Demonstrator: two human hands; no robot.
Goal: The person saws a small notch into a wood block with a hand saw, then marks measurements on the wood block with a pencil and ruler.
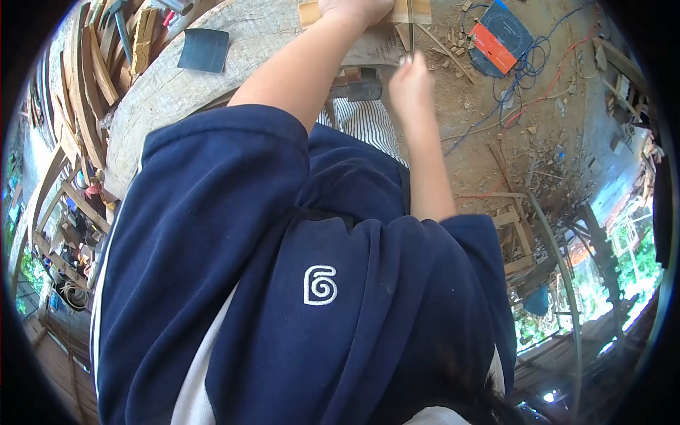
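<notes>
My left hand (356,8) rests on a light wooden board (310,14) at the top edge of the view, where its fingers are cut off. Below the board's right part, my right hand (413,83) is closed in a fist, slightly blurred. A thin dark blade (411,32) runs up from this fist and crosses the board near its right end. Seen edge-on, it looks like a saw; its handle is hidden in my hand. The board lies on a big curved slab of pale wood (265,39).
A dark sheet (203,50) lies on the slab at left. A hammer (119,28) and wood strips (81,92) are at the far left. On the ground at right are a blue-and-orange circular saw blade package (499,42), a blue cord (530,67) and wood scraps. Striped fabric (363,124) shows below the slab.
</notes>
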